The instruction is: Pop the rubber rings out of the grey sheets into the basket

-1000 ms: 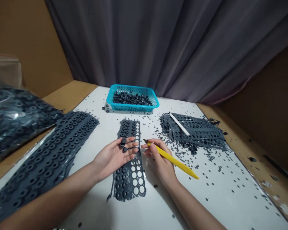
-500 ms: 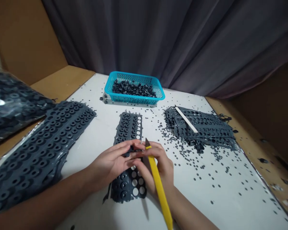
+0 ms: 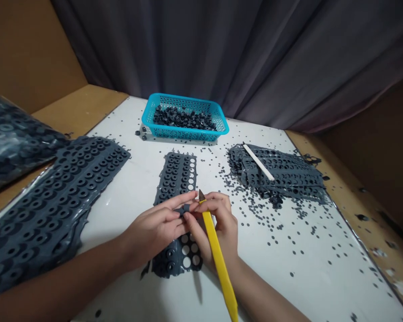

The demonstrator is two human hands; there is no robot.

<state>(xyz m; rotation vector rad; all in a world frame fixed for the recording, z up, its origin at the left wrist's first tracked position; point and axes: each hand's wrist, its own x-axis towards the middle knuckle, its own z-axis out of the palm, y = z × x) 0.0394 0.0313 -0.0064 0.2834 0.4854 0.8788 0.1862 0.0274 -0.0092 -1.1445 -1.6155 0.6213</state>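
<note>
Left hand, fingers pinching small dark rubber piece over perforated rubber strip, right hand gripping yellow craft knife, blade tip just beside piece, strip flat on white bench

Bare left hand and right hand, both slim, with long thin fingers. Left forearm and right forearm are bare too, smooth and narrowing toward the wrists. Nails too small to make out.
</note>
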